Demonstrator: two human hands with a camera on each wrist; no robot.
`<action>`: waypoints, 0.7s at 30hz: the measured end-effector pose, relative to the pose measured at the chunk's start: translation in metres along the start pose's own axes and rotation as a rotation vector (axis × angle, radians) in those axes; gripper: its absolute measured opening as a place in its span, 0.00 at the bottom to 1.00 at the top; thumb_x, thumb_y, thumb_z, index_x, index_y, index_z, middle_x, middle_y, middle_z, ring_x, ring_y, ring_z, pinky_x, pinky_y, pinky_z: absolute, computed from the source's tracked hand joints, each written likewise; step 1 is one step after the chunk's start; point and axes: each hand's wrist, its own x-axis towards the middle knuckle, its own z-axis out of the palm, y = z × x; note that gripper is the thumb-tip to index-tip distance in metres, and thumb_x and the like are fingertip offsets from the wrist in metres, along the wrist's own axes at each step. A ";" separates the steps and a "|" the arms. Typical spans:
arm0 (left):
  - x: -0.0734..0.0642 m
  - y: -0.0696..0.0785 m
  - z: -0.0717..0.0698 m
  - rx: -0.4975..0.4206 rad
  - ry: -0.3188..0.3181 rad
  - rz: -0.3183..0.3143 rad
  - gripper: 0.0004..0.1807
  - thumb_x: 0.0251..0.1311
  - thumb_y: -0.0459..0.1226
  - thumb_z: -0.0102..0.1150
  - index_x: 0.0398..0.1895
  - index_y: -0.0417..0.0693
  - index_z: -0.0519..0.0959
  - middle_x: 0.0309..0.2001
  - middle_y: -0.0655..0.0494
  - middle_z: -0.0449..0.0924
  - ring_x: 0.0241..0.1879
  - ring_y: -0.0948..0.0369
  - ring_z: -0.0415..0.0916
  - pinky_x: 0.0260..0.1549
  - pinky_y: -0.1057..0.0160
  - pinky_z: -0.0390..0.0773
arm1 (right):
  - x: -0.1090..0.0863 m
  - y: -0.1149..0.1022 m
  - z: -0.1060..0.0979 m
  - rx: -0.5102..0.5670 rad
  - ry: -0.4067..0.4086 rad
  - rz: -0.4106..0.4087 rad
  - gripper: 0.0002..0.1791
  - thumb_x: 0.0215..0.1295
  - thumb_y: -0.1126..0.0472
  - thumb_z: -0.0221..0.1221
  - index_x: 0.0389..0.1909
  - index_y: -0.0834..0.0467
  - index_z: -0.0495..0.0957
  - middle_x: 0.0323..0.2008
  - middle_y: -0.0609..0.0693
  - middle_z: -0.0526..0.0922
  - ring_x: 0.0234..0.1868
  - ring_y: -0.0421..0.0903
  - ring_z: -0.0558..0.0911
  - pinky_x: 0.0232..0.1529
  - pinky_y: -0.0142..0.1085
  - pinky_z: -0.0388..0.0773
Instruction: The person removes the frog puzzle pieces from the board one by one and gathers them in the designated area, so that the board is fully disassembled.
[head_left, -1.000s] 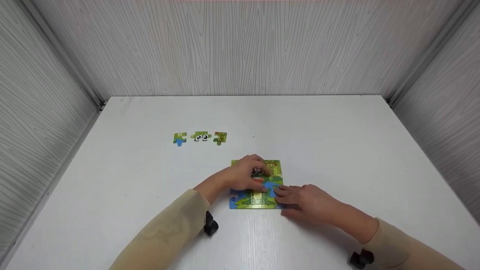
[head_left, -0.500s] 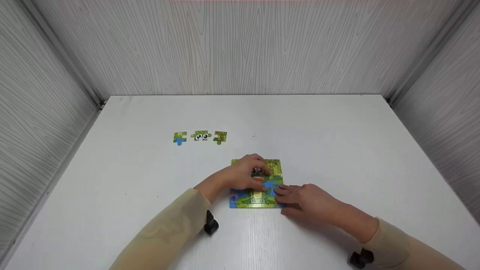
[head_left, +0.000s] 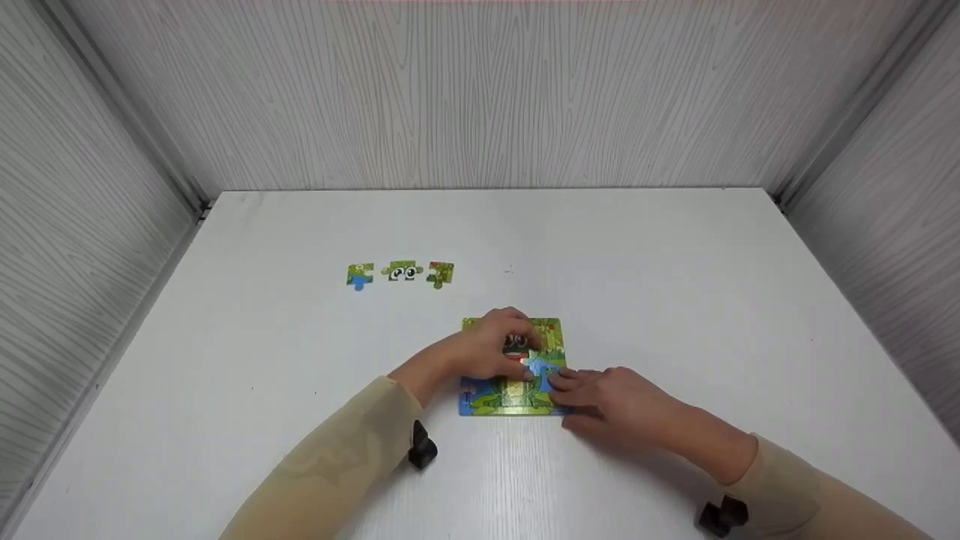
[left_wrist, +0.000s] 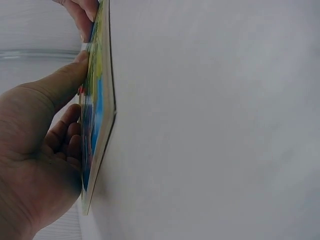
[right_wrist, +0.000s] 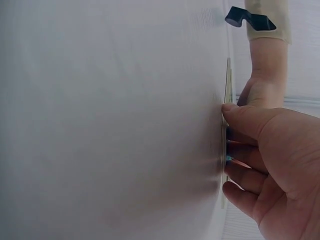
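Blue and glossy, one notched puzzle piece [head_left: 541, 366] stood out at three o'clock on the frog board [head_left: 517, 399], paler and more sharply outlined than half a second earlier. Both hands had kept their places: the left hand [head_left: 487, 349] curved over ten o'clock, its grip slack and spread; the right hand [head_left: 628, 405] touched the board toward four, though whether its grip pinched anything I couldn't tell. Three flat, knobbed pieces [head_left: 403, 271] lay unmoved between ten and eleven on the smooth white bench [head_left: 645, 285].
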 end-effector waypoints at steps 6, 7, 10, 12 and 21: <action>0.000 0.001 -0.001 0.007 -0.004 -0.008 0.19 0.64 0.42 0.75 0.57 0.54 0.85 0.66 0.56 0.73 0.70 0.54 0.65 0.73 0.52 0.63 | 0.001 0.000 0.000 0.008 -0.009 0.014 0.24 0.72 0.55 0.68 0.66 0.57 0.83 0.66 0.55 0.81 0.66 0.54 0.81 0.52 0.53 0.84; 0.000 0.001 -0.001 0.008 -0.004 -0.007 0.19 0.64 0.42 0.75 0.57 0.54 0.85 0.65 0.56 0.73 0.70 0.54 0.65 0.72 0.52 0.64 | 0.001 0.000 0.000 -0.006 -0.003 0.003 0.23 0.72 0.55 0.69 0.65 0.58 0.84 0.66 0.55 0.81 0.66 0.54 0.81 0.51 0.52 0.85; 0.000 0.002 -0.001 0.008 -0.001 0.001 0.19 0.64 0.42 0.75 0.57 0.54 0.85 0.64 0.55 0.74 0.69 0.54 0.66 0.71 0.52 0.65 | 0.001 0.001 0.001 -0.046 0.011 -0.025 0.23 0.72 0.55 0.69 0.64 0.58 0.84 0.65 0.56 0.82 0.65 0.54 0.82 0.49 0.50 0.86; 0.001 0.002 -0.001 0.008 0.002 0.008 0.19 0.64 0.41 0.75 0.57 0.53 0.85 0.64 0.55 0.74 0.68 0.54 0.67 0.70 0.53 0.66 | 0.000 0.002 0.001 -0.067 0.017 -0.041 0.22 0.72 0.56 0.69 0.64 0.58 0.85 0.64 0.56 0.82 0.65 0.54 0.82 0.47 0.49 0.86; 0.001 -0.001 -0.001 0.006 -0.005 0.037 0.19 0.65 0.40 0.74 0.58 0.52 0.83 0.63 0.55 0.75 0.66 0.54 0.68 0.69 0.53 0.67 | 0.001 0.002 0.002 -0.044 0.026 -0.053 0.23 0.72 0.56 0.69 0.64 0.59 0.84 0.65 0.56 0.82 0.65 0.54 0.82 0.47 0.49 0.86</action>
